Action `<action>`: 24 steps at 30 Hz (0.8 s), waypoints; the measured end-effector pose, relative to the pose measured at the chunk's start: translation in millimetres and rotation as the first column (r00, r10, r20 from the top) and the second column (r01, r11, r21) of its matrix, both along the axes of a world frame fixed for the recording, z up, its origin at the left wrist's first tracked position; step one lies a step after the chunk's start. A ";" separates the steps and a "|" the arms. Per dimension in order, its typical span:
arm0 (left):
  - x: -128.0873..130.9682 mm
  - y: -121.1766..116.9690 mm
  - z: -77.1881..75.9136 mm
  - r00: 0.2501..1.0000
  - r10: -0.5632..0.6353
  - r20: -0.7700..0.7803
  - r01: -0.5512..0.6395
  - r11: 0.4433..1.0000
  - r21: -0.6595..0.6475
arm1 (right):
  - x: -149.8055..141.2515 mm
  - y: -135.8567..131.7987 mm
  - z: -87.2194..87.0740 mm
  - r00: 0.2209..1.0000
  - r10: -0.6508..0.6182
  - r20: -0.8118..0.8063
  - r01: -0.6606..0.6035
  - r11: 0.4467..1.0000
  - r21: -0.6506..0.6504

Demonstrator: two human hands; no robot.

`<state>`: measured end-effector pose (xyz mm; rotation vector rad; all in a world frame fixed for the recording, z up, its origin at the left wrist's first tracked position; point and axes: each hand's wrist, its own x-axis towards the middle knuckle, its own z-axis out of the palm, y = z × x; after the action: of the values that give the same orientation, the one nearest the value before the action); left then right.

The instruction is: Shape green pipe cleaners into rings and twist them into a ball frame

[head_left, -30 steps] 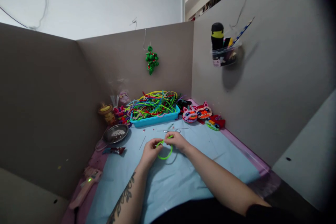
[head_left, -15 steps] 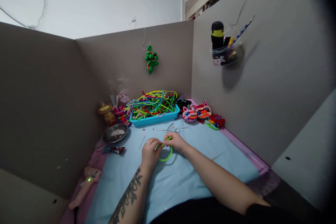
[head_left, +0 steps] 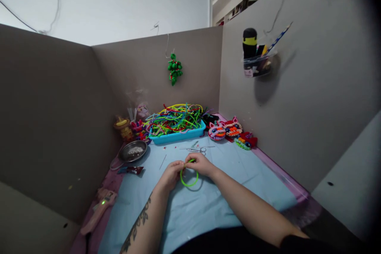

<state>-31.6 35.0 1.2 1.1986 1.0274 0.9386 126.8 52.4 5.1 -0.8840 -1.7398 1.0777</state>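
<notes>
A bright green pipe cleaner is bent into a loop that hangs below my fingertips. My left hand pinches it at the loop's upper left. From the right, my right hand grips it close to the left fingertips, so both hands nearly touch. The exact spot where the ends meet is hidden by my fingers. Just beyond my right hand lies a pair of scissors on the light blue cloth. A thin dark stick rests to the left of my hands.
A blue tray heaped with coloured pipe cleaners stands at the back. Left of it are a metal dish with small white bits and a pink glue gun with a green light. Fuzzy pipe-cleaner figures sit back right; grey panels surround the table.
My left hand has turned, its wrist rolling so the fingers point more to the right. The green loop hangs rounder and more open. The whole view has shifted slightly.
</notes>
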 end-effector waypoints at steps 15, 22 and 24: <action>0.9 -10.0 5.3 0.603 0.643 -0.473 0.217 0.437 0.873 | -3.1 5.2 -4.8 0.977 -0.202 -0.070 0.190 0.971 -0.147; 4.3 -9.5 3.3 0.541 0.650 -0.533 0.280 0.458 0.844 | -0.5 7.8 -6.8 0.984 -0.164 -0.074 0.149 0.974 -0.171; 5.4 -8.3 1.1 0.589 0.586 -0.557 0.242 0.530 0.813 | 1.4 10.3 -7.7 0.990 -0.140 -0.036 0.134 0.981 -0.142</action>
<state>-26.2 26.7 2.4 2.5764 1.5029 1.1444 128.2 62.7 -2.6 -1.0422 -1.5570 1.1291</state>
